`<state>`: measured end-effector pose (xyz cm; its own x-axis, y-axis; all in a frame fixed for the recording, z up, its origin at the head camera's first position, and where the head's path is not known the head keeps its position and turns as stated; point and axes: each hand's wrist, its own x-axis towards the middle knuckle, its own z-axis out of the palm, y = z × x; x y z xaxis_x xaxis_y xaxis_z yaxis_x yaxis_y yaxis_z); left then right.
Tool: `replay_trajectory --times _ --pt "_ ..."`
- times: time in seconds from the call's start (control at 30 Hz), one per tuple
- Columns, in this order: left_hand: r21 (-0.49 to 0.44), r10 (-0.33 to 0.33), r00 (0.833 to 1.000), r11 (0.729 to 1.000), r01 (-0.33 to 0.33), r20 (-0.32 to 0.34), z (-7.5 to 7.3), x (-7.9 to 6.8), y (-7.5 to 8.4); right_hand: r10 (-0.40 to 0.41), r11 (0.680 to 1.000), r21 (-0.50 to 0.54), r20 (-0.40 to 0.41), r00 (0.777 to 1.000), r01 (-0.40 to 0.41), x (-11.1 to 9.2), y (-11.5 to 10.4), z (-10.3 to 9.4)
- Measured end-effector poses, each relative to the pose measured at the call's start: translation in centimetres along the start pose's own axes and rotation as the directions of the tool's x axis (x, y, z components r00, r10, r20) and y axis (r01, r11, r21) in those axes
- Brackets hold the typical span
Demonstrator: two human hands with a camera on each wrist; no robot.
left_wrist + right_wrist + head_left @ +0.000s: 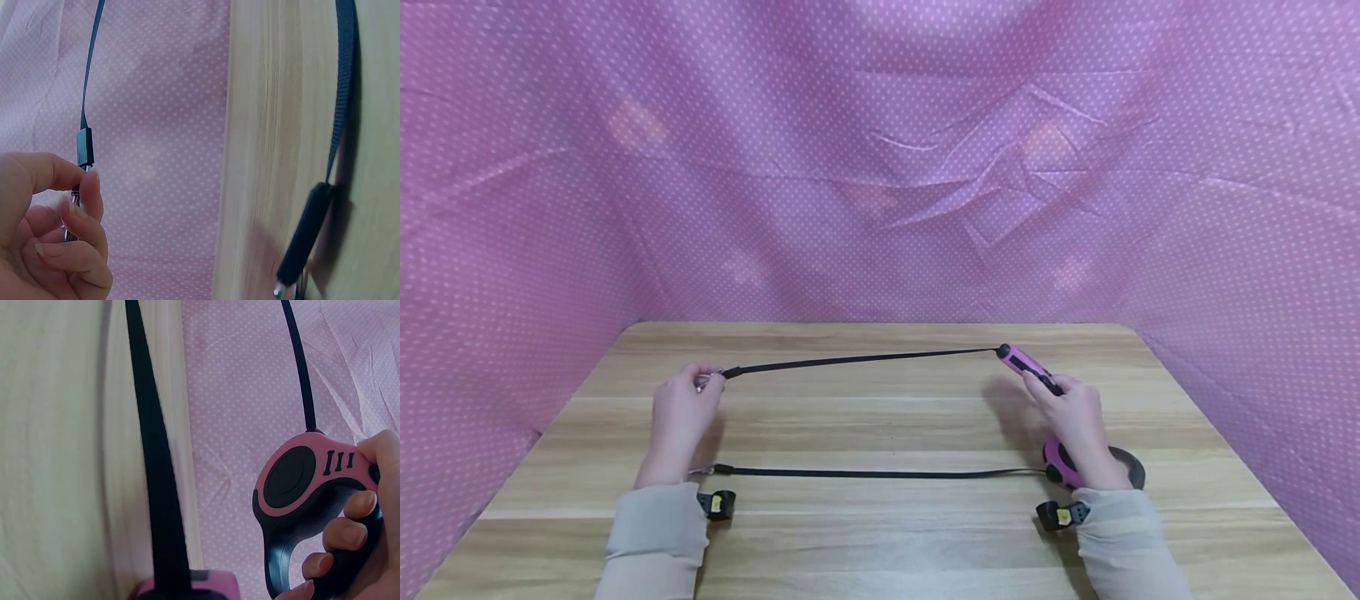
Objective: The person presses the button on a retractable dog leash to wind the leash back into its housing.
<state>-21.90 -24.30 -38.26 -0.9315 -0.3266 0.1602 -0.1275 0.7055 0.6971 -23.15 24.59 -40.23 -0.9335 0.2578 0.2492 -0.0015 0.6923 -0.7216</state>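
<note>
My right hand (1078,417) grips the black handle of a pink-and-black retractable dog leash (290,478), fingers wrapped through the loop, above the table. Its black strap (865,358) runs out fairly straight to my left hand (681,412). There the thumb and fingers pinch the metal clip (75,200) just past the strap's black end sleeve (85,146). A second pink-and-black retractable leash (1054,454) lies on the table under my right wrist, partly hidden by it. Its strap (880,474) stretches left across the wood, ending in a black sleeve and metal clip (702,471) near my left wrist.
The wood-grain table (880,542) has rounded far corners. A pink polka-dot cloth (880,167) hangs behind it and along both sides. Black camera mounts (718,505) sit on both wrists, over the light sleeves.
</note>
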Motion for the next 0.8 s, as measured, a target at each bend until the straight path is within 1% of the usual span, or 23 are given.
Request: replay_trajectory --times 0.2,0.53,0.8 --pt "-0.004 0.006 1.0 1.0 -0.005 0.003 0.12 -0.02 -0.02 0.003 1.0 0.01 0.012 1.0 -0.003 -0.11 -0.01 0.07" --pt "-0.021 0.006 1.0 1.0 -0.005 0.015 0.28 -0.18 0.14 -0.015 1.0 0.007 0.015 1.0 0.015 -0.13 0.08 0.15" --pt "-0.015 0.01 1.0 1.0 -0.009 0.012 0.3 -0.26 0.14 -0.005 1.0 0.003 0.02 1.0 0.005 -0.3 -0.16 0.17"
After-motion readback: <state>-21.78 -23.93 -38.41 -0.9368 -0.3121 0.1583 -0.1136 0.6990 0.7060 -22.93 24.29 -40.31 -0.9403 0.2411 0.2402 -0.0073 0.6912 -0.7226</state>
